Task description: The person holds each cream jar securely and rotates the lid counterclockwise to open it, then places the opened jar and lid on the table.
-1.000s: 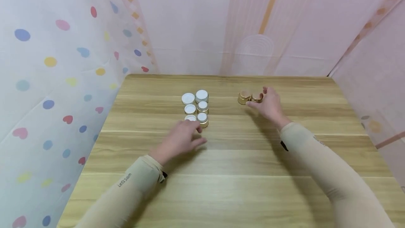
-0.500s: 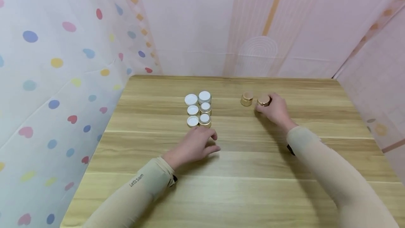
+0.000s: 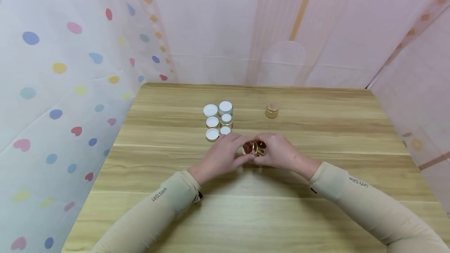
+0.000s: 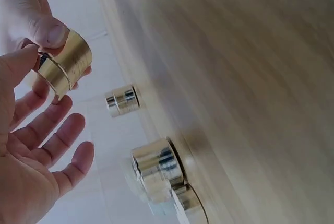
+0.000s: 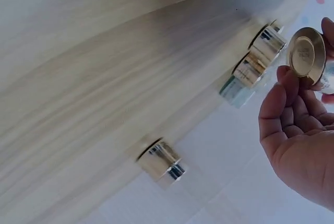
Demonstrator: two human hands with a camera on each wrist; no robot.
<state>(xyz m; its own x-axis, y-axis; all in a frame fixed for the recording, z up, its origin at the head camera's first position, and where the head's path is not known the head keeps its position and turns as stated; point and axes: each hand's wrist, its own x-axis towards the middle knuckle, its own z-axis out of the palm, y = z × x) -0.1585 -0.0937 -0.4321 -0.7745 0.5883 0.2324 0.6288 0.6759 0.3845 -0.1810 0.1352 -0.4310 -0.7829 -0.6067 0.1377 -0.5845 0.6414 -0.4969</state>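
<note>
A gold jar with a lid (image 3: pixel 256 148) is held sideways above the table between both hands. My right hand (image 3: pixel 280 152) grips the jar's bottom end; the round base (image 5: pixel 302 51) shows in the right wrist view. With thumb and fingertips, my left hand (image 3: pixel 225 154) pinches the lid end. Its other fingers (image 4: pixel 57 140) are spread loosely in the left wrist view. A second lidded gold jar (image 3: pixel 272 110) stands on the table beyond the right hand.
Left of the middle stand several open jars (image 3: pixel 226 119) with white tops, in a column. White-lined lids (image 3: pixel 211 110) lie upturned beside them. The nearest open jar (image 3: pixel 225 130) is partly behind my left hand. Patterned cloth (image 3: pixel 218 22) hangs behind the wooden table (image 3: pixel 246 221).
My right hand has picked up the right-hand gold jar and brought it left and nearer. My left hand has moved slightly right and now pinches its lid end.
</note>
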